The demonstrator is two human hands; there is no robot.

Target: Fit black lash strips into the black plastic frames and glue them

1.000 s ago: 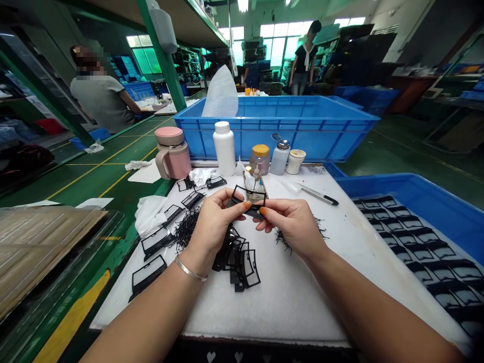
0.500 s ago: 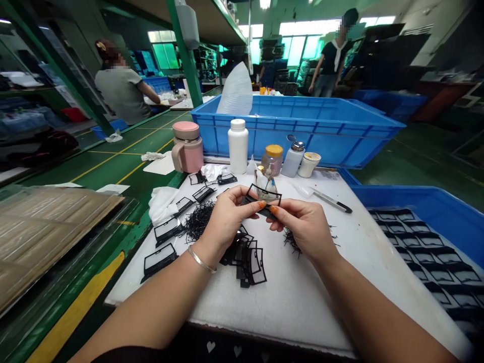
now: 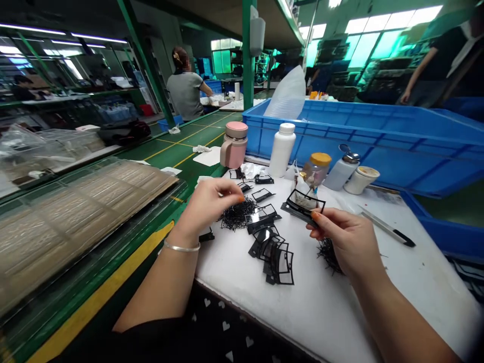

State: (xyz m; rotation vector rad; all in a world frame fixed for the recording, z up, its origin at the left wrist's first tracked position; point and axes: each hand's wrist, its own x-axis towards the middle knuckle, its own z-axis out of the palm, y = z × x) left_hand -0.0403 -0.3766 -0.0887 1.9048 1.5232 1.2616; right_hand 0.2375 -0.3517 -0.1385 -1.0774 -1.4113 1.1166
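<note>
My right hand (image 3: 350,237) pinches a black plastic frame (image 3: 293,207) by its near corner, raised above the white board (image 3: 313,307). The frame has an open rectangular window and a solid strip along its lower side. My left hand (image 3: 209,204), away from the frame, is over a pile of thin black strips (image 3: 239,216). Its thumb and fingers are closed together, and whatever may be between them is too small to make out. Between my hands lies an overlapping stack of similar black frames (image 3: 280,264). A second strip pile (image 3: 329,256) is partly hidden behind my right hand.
Behind the board stand a pink mug (image 3: 235,146), a white bottle (image 3: 282,151), an orange-lidded jar (image 3: 317,169) and a pump bottle (image 3: 342,170). A knife (image 3: 389,229) lies at right. A large blue crate (image 3: 378,146) borders the back. Co-workers are farther off.
My left hand has let go of the frame and moved left to the strip pile. My right hand still holds the frame. The view has turned left.
</note>
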